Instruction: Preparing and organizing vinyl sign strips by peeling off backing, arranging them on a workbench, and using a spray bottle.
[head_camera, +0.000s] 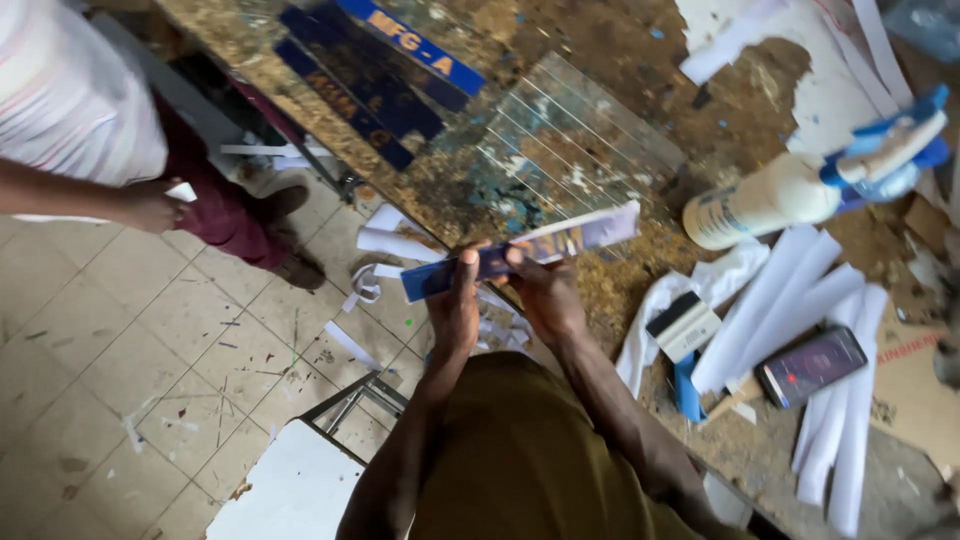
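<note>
Both my hands hold a long blue sign strip (520, 250) with orange lettering and a white backing sheet curling off its right end. My left hand (455, 310) grips the strip near its left part, thumb on top. My right hand (545, 295) pinches it near the middle, at the edge of the worn workbench (620, 60). The strip is held level, just above the bench edge.
Several more blue strips (375, 70) lie on the bench beside a clear ruled sheet (575, 130). A white spray bottle with a blue trigger (790, 190), a phone (810, 365), rolled white backing strips (790, 310) and a squeegee (683, 322) lie right. Another person (90, 120) stands left on the tiled floor.
</note>
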